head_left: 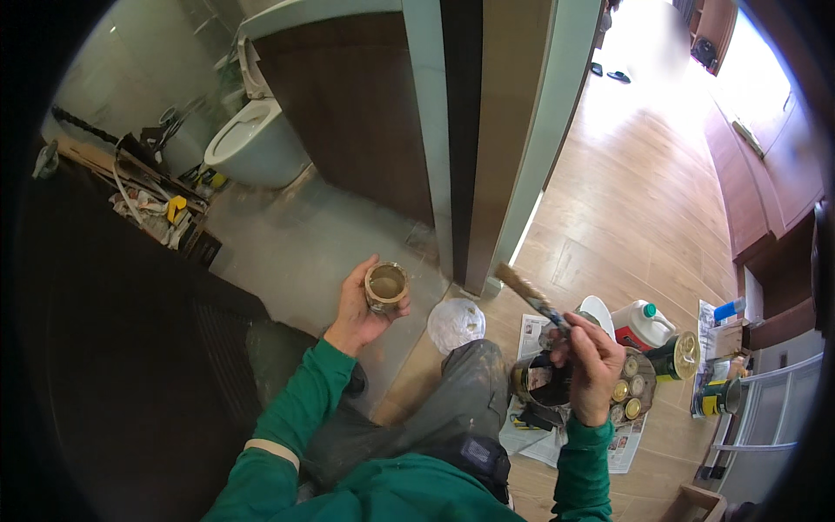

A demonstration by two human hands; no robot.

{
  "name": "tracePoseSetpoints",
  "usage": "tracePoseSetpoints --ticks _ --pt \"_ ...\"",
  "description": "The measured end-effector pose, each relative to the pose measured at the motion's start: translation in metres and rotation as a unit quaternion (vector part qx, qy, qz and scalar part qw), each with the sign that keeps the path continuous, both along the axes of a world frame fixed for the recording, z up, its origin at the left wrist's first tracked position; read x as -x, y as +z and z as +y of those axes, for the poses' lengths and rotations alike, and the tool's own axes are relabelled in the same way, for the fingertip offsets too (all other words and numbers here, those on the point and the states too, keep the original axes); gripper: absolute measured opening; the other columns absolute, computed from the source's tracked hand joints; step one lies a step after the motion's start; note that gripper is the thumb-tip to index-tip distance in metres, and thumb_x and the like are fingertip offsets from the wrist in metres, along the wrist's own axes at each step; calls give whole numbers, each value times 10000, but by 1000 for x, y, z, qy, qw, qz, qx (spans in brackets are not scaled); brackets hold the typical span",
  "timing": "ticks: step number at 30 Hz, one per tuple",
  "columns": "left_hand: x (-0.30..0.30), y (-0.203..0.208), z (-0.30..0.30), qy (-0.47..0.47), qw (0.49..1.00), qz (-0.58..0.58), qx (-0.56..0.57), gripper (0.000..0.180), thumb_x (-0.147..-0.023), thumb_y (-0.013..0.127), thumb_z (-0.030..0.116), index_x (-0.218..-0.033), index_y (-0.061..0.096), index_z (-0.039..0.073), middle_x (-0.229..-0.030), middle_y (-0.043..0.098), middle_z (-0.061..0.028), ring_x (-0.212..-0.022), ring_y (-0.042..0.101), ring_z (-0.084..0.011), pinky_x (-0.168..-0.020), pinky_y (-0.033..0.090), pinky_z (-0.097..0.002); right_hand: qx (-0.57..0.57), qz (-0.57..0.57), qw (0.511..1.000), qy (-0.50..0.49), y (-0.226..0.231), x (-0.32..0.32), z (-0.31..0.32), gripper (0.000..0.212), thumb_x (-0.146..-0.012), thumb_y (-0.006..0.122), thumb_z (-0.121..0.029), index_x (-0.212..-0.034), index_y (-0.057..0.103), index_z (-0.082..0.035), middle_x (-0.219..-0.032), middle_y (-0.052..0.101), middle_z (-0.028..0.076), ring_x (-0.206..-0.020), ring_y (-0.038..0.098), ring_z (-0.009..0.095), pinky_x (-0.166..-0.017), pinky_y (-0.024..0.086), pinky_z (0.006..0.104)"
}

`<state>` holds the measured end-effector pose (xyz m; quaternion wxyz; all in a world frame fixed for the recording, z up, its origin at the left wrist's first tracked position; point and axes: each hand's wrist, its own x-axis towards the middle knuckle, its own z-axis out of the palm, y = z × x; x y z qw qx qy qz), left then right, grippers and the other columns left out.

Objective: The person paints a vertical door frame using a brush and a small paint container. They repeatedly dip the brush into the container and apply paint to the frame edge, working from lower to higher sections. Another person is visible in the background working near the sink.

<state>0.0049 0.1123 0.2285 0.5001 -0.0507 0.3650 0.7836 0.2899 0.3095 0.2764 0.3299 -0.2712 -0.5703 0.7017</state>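
My left hand [355, 309] is closed around a small open paint jar [377, 305]. Brownish residue coats its rim, and light tan paint shows inside. In my right hand [593, 370] a paintbrush [532, 296] is gripped by its stained handle, bristles pointing up and left. The bristle tip is close to the foot of the brown door frame [506, 130], but I cannot tell whether they touch. Between my hands, a white, round, crumpled-looking piece [456, 325] lies on the floor. Below my right hand stand an open dark can [544, 383] and several small jars [628, 387], partly hidden by the hand.
Newspaper [619, 452] lies under the cans. Beyond are a white jug with a green cap [642, 325] and a larger tin [677, 357]. A dark door [348, 104] stands ahead, with a toilet [257, 143] behind it. Clutter [165, 204] lines the left; cabinets [765, 165] the right.
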Motion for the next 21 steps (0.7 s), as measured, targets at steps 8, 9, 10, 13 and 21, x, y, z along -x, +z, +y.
tracePoseSetpoints --ticks 8,9,10,13,21 --pt "46 2 12 -73 992 98 12 433 -958 530 499 -888 602 77 -758 600 -121 -709 560 -243 -673 460 -386 -72 14 992 -99 24 -7 -8 276 -947 615 -159 -1093 678 66 -843 704 130 -666 663 175 -617 521 276" --pt "44 -1 10 -32 990 129 45 411 -939 570 494 -876 593 88 -760 602 -110 -738 569 -239 -677 462 -380 -293 -67 949 -100 22 -1 -10 244 -950 632 -179 -1094 696 8 -832 702 93 -670 653 151 -621 523 273" --pt "48 -1 16 -52 990 130 36 352 -929 598 472 -909 598 120 -763 591 -79 -710 547 -218 -650 443 -379 -534 -93 833 -106 21 5 -9 215 -952 649 -198 -1095 713 -51 -820 700 55 -674 642 126 -625 526 270" --pt "41 0 29 -33 998 39 36 334 -966 540 474 -879 608 159 -726 553 -19 -616 482 -151 -542 357 -288 -48 16 999 -16 24 32 -38 233 -954 675 -219 -1070 721 -22 -813 700 41 -681 642 92 -599 513 234" --pt "21 9 47 -160 986 42 -8 396 -990 474 487 -936 622 124 -698 573 -37 -573 513 -174 -541 383 -317 -94 50 994 -13 69 63 -68 211 -919 712 -147 -1054 690 13 -815 672 34 -696 628 79 -625 507 233"
